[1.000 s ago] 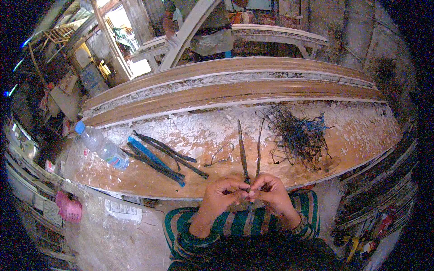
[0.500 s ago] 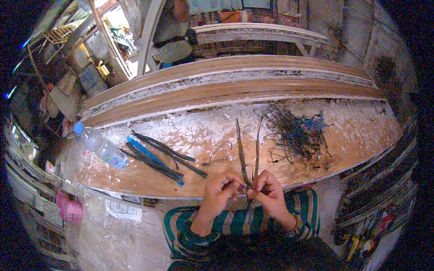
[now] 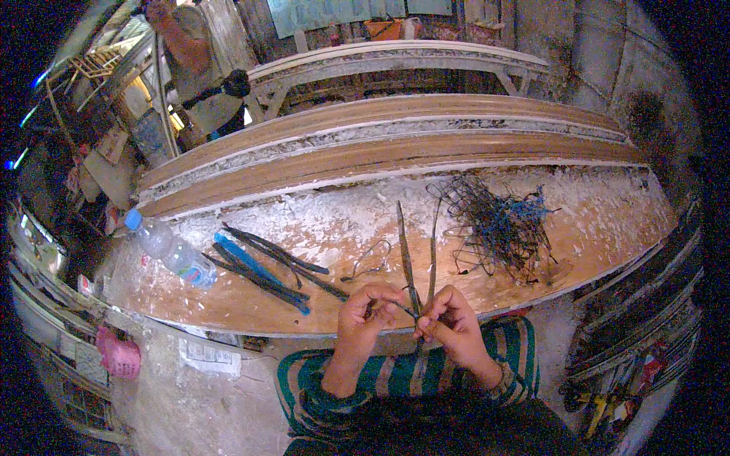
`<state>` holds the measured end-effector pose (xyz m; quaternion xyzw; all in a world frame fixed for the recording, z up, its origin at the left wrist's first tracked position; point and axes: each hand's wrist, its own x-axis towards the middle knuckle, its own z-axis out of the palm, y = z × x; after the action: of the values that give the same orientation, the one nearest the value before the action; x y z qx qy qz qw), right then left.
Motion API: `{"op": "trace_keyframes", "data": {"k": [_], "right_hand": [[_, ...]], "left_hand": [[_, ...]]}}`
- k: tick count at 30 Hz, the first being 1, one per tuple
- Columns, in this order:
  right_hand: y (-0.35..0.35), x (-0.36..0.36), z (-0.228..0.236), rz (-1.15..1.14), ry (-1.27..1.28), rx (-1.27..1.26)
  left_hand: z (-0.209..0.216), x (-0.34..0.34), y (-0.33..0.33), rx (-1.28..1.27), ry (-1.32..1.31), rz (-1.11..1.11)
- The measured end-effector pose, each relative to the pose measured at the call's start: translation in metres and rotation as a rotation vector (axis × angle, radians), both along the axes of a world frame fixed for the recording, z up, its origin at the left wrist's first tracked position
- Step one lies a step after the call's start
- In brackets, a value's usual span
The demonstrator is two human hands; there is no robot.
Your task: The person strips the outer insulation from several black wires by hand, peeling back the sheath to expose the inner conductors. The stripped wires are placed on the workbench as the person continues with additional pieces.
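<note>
My right hand [image 3: 452, 327] pinches two long dark strips [image 3: 406, 251] where they meet at the table's near edge. Their upper ends spread apart in a V over the wood, and their lower ends hang toward my lap. A short thin dark cord [image 3: 408, 310] runs from that meeting point to my left hand [image 3: 361, 315], whose thumb and fingers are closed on it. Beyond my right hand lies a loose tangle of black and blue cord [image 3: 502, 228]. Several more dark strips [image 3: 258, 283], with a blue strip [image 3: 255, 264] among them, lie left of my hands.
A clear plastic bottle with a blue cap [image 3: 171, 251] lies at the table's left. Long wooden mouldings [image 3: 395, 156] run along the back of the white-flecked tabletop [image 3: 334, 205]. Another person [image 3: 201, 76] stands behind at the left. A pink container [image 3: 120, 353] is on the floor.
My left hand has drawn slightly left, away from my right, and the thin cord between them now shows stretched. The person behind has moved left. My right hand stays nearly in place.
</note>
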<state>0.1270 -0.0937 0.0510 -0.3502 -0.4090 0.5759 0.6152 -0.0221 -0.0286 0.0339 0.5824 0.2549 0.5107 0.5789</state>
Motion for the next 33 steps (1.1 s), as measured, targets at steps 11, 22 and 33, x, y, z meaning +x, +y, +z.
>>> {"op": "trace_keyframes", "data": {"k": [11, 22, 33], "right_hand": [[0.014, 0.009, 0.001, 0.042, 0.551, -0.183], [0.014, -0.001, -0.003, -0.114, -0.029, -0.07], [-0.001, 0.027, 0.018, -0.045, -0.006, 0.006]], "left_hand": [[0.01, -0.01, 0.005, 0.123, 0.365, -0.187], [0.01, -0.005, -0.004, -0.029, 0.128, -0.249], [-0.004, -0.01, 0.017, -0.288, -0.054, 0.106]]}}
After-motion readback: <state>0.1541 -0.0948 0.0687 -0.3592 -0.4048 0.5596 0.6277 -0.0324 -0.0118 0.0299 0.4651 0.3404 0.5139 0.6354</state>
